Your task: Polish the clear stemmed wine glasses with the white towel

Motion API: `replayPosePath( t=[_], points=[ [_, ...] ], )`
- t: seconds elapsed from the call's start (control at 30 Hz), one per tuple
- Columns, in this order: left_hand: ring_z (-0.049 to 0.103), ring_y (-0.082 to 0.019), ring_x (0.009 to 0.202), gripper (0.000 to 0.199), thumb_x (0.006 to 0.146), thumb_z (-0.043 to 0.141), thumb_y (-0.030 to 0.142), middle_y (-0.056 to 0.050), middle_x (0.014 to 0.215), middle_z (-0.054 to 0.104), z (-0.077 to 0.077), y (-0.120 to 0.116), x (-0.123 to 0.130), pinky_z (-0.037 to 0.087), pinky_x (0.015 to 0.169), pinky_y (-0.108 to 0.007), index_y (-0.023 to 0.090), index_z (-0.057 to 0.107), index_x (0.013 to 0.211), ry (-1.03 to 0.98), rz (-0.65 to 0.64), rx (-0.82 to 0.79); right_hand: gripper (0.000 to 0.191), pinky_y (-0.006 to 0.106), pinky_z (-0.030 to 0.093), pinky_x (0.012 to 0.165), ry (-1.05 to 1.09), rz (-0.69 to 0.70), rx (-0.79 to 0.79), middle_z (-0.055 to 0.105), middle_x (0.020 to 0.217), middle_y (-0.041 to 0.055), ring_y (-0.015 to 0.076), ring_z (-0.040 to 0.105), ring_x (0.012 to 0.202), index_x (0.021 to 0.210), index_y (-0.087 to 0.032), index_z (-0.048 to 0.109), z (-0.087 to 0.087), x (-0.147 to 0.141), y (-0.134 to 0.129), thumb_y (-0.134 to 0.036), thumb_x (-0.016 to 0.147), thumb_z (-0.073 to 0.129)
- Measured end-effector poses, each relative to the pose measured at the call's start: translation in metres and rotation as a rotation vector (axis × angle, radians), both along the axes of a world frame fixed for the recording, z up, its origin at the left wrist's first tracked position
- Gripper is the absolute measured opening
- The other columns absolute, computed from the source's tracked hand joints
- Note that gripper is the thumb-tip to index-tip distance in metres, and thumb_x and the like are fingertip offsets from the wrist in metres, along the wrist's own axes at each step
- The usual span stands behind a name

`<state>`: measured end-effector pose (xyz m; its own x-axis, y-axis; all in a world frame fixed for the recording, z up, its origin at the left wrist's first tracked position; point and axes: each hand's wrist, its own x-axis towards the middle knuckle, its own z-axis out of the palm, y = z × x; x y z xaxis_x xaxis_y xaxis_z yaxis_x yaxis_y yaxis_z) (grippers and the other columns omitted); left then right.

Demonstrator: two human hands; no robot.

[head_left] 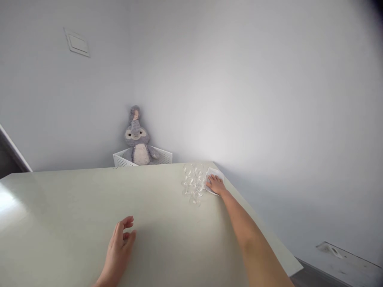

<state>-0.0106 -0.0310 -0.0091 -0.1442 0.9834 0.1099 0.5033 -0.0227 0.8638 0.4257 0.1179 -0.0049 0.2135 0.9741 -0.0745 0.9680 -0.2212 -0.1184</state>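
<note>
My right hand (216, 184) reaches to the far right corner of the table and lies flat, fingers spread, on a white folded item (217, 172) that looks like cloth. Just left of it stands a cluster of several clear, see-through glasses (193, 181); their exact shape is hard to make out. Nearer to me, my left hand (119, 241) hovers over or rests on the table, I cannot tell which. Its fingers are loosely bent, with a gap between thumb and fingertips and nothing in it.
The pale table (74, 207) has its right edge along the wall. Behind its far edge, a grey plush toy (137, 137) sits in a white perforated basket (163, 156). A switch plate (78, 44) is on the left wall, and a white fixture (335, 251) is low at the right.
</note>
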Motion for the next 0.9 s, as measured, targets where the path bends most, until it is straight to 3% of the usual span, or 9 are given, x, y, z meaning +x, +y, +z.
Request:
replayPosePath(
  t=[0.13,0.3,0.47,0.63,0.77,0.9],
  points=[
    [0.057,-0.016,0.074,0.036,0.078,0.041,0.044,-0.006,0.109,0.053,-0.002,0.001,-0.001,0.047,0.068,-0.032,0.026,0.045,0.109,0.01,-0.003,0.007,0.065,0.047,0.012,0.102,-0.019,-0.119,0.023,0.015,0.146,0.0104,0.0314,0.013,0.131,0.138,-0.018,0.023,-0.004,0.004,0.016,-0.055,0.085,0.019],
    [0.057,-0.015,0.073,0.032,0.078,0.04,0.04,-0.005,0.106,0.054,0.001,0.0,0.0,0.047,0.067,-0.031,0.025,0.046,0.105,0.021,-0.021,0.012,0.066,0.047,0.013,0.101,-0.042,-0.195,0.052,0.016,0.144,0.017,0.0338,0.014,0.13,0.137,-0.01,0.022,-0.006,0.001,0.0,-0.052,0.086,0.017],
    [0.056,-0.015,0.071,0.032,0.078,0.038,0.04,-0.005,0.103,0.054,0.003,-0.001,0.001,0.046,0.067,-0.031,0.024,0.047,0.104,0.035,-0.04,0.019,0.066,0.043,0.012,0.103,-0.06,-0.172,0.029,0.015,0.146,0.0133,0.0305,0.012,0.132,0.138,-0.01,0.02,-0.01,-0.003,-0.046,-0.05,0.087,0.018],
    [0.056,-0.016,0.076,0.025,0.077,0.039,0.033,-0.002,0.095,0.057,0.001,0.007,0.006,0.043,0.068,-0.03,0.027,0.05,0.099,0.15,-0.103,-0.046,0.067,0.042,0.009,0.105,-0.088,-0.048,0.037,0.013,0.146,0.0099,0.0283,0.008,0.133,0.138,-0.012,0.021,-0.018,-0.023,-0.116,-0.054,0.086,0.019],
    [0.056,-0.017,0.083,0.029,0.073,0.044,0.026,-0.001,0.099,0.059,0.001,0.021,0.038,0.041,0.069,-0.027,0.028,0.05,0.101,0.101,-0.218,-0.11,0.072,0.043,0.01,0.106,-0.053,0.15,0.072,0.013,0.146,0.011,0.0285,0.007,0.134,0.139,-0.013,0.021,-0.017,-0.054,-0.171,-0.059,0.085,0.017],
    [0.052,-0.017,0.095,0.048,0.07,0.054,0.028,-0.005,0.118,0.052,0.003,0.032,0.108,0.041,0.073,-0.026,0.025,0.043,0.117,-0.063,-0.361,-0.092,0.069,0.045,0.009,0.107,0.026,0.323,0.1,0.01,0.147,0.008,0.0266,0.002,0.134,0.14,-0.018,0.018,-0.011,-0.085,-0.209,-0.059,0.085,0.021]
  ],
)
